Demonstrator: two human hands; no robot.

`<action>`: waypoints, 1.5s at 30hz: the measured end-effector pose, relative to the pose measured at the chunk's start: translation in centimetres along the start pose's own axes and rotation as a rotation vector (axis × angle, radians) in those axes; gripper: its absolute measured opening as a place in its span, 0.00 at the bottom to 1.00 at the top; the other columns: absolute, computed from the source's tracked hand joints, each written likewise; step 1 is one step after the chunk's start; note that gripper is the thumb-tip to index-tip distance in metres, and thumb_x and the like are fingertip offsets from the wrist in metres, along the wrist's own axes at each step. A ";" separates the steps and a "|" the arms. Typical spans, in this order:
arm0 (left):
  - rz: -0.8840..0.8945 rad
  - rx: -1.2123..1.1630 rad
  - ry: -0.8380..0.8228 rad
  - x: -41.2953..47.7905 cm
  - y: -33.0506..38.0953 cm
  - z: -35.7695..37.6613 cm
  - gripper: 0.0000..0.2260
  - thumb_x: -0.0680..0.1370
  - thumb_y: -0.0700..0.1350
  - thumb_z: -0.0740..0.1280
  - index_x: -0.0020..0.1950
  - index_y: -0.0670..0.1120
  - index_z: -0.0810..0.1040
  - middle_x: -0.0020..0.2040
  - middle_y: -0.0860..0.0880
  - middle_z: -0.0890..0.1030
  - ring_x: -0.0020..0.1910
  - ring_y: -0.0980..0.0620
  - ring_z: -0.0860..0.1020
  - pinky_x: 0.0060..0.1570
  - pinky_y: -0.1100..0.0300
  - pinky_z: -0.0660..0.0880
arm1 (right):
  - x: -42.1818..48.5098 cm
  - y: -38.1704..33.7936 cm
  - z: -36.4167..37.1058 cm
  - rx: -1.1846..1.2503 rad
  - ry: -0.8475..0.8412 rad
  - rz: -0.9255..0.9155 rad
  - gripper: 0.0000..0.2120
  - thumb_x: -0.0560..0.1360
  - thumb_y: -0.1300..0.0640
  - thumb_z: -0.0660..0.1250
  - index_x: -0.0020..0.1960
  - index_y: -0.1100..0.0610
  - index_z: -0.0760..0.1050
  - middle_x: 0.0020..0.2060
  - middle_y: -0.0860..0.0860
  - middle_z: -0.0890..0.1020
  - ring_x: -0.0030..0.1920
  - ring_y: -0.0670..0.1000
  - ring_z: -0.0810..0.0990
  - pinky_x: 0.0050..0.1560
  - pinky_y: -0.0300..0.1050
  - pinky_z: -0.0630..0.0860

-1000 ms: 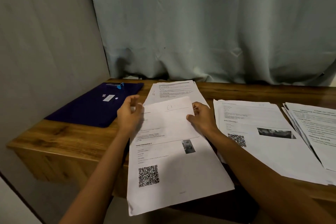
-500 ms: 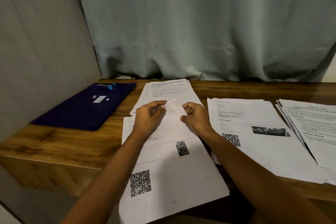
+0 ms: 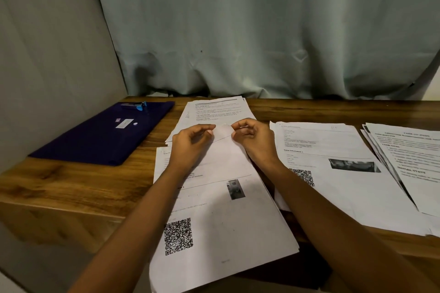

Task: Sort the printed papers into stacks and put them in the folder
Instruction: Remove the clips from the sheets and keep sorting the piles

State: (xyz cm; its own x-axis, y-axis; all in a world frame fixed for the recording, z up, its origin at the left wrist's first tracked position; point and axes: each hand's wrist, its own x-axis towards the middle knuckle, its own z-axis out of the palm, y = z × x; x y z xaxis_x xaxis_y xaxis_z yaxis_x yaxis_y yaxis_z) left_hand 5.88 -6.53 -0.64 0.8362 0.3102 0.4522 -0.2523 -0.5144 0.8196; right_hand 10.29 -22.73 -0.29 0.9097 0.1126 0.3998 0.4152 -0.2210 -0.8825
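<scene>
Left hand (image 3: 190,144) and right hand (image 3: 256,141) both pinching the far edge of the QR-code sheet (image 3: 214,211)

The sheet lies under the wrists on top of its pile, with its near end hanging off the desk (image 3: 71,185). Each hand nips the curled-up edge between thumb and fingertips. A text stack (image 3: 214,109) sits just past the hands, a photo stack (image 3: 338,150) right of the right hand, and the blue folder (image 3: 102,135) out left.

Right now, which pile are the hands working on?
The front-centre pile: left hand and right hand pinch a lifted corner of its top sheet; back pile, right pile and far-right pile lie unheld.
</scene>
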 end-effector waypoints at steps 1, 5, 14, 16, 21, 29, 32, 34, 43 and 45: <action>0.001 -0.007 0.000 0.0 0.0 0.0 0.10 0.79 0.45 0.66 0.58 0.46 0.82 0.54 0.56 0.79 0.47 0.67 0.75 0.38 0.84 0.67 | -0.1 -0.1 0.0 -0.019 -0.004 -0.003 0.07 0.70 0.61 0.73 0.48 0.56 0.81 0.41 0.49 0.84 0.42 0.46 0.82 0.46 0.37 0.77; -0.003 -0.028 -0.005 -0.1 0.1 0.0 0.11 0.79 0.46 0.66 0.59 0.47 0.82 0.56 0.54 0.81 0.51 0.61 0.77 0.41 0.82 0.70 | -0.2 -0.3 0.0 -0.104 -0.005 -0.027 0.06 0.69 0.58 0.75 0.45 0.54 0.80 0.40 0.47 0.83 0.40 0.44 0.81 0.40 0.33 0.75; -0.021 -0.043 -0.020 0.3 -0.5 0.2 0.13 0.79 0.52 0.64 0.59 0.49 0.82 0.59 0.52 0.81 0.56 0.53 0.79 0.56 0.57 0.78 | -0.1 0.1 0.2 -0.236 -0.040 -0.212 0.02 0.72 0.58 0.72 0.43 0.55 0.80 0.41 0.47 0.80 0.41 0.44 0.78 0.44 0.33 0.73; -0.035 -0.037 -0.030 0.3 -0.7 0.2 0.13 0.79 0.53 0.63 0.58 0.50 0.82 0.59 0.53 0.81 0.56 0.53 0.79 0.56 0.53 0.79 | -0.2 0.0 0.0 -0.265 -0.021 -0.254 0.02 0.71 0.59 0.73 0.42 0.53 0.81 0.42 0.46 0.80 0.41 0.44 0.78 0.44 0.34 0.74; -0.047 -0.062 -0.033 0.3 -0.7 0.1 0.13 0.79 0.54 0.63 0.57 0.50 0.83 0.57 0.53 0.82 0.56 0.54 0.79 0.56 0.51 0.79 | -0.1 0.0 -0.3 -0.346 0.010 -0.360 0.02 0.68 0.59 0.76 0.41 0.56 0.84 0.43 0.48 0.81 0.46 0.47 0.77 0.46 0.44 0.77; -0.059 -0.105 -0.053 0.2 -0.3 0.0 0.09 0.79 0.47 0.65 0.54 0.48 0.84 0.53 0.53 0.83 0.52 0.56 0.80 0.49 0.65 0.78 | -0.2 -0.5 -0.6 -0.366 -0.181 -0.378 0.03 0.67 0.60 0.76 0.40 0.57 0.84 0.46 0.48 0.79 0.52 0.49 0.73 0.51 0.50 0.75; -0.038 -0.095 -0.076 0.2 -0.1 -0.2 0.08 0.79 0.46 0.66 0.52 0.47 0.84 0.52 0.54 0.83 0.51 0.58 0.80 0.44 0.74 0.73 | -0.4 -0.6 -0.6 -0.344 -0.262 -0.307 0.04 0.66 0.59 0.77 0.40 0.57 0.84 0.48 0.47 0.79 0.54 0.48 0.72 0.52 0.50 0.75; -0.029 -0.087 -0.089 0.3 -0.3 -0.2 0.07 0.79 0.43 0.67 0.53 0.47 0.83 0.52 0.54 0.83 0.52 0.57 0.79 0.43 0.76 0.72 | -0.4 -0.6 -0.6 -0.289 -0.285 -0.240 0.04 0.66 0.57 0.77 0.40 0.55 0.84 0.49 0.47 0.78 0.54 0.48 0.73 0.52 0.48 0.75; -0.029 -0.075 -0.102 0.4 -0.5 -0.2 0.13 0.78 0.40 0.68 0.62 0.48 0.79 0.63 0.54 0.78 0.59 0.58 0.74 0.40 0.78 0.72 | 0.7 0.3 -0.4 -0.142 -0.038 -0.037 0.10 0.70 0.59 0.74 0.51 0.56 0.78 0.41 0.49 0.80 0.41 0.46 0.78 0.41 0.28 0.75; -0.026 -0.070 -0.110 0.3 -0.5 -0.2 0.14 0.78 0.40 0.67 0.63 0.48 0.79 0.63 0.54 0.78 0.61 0.57 0.75 0.40 0.79 0.72 | 0.8 0.5 0.0 -0.170 -0.037 -0.040 0.08 0.70 0.59 0.75 0.47 0.55 0.79 0.39 0.49 0.81 0.39 0.47 0.79 0.42 0.34 0.77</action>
State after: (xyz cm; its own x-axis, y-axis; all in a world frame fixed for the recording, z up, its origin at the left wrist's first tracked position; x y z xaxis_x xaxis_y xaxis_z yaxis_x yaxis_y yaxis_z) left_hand 6.22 -6.04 -0.84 0.8901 0.2310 0.3928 -0.2606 -0.4489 0.8547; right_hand 11.19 -22.77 -0.42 0.8927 0.1599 0.4214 0.4498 -0.3757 -0.8103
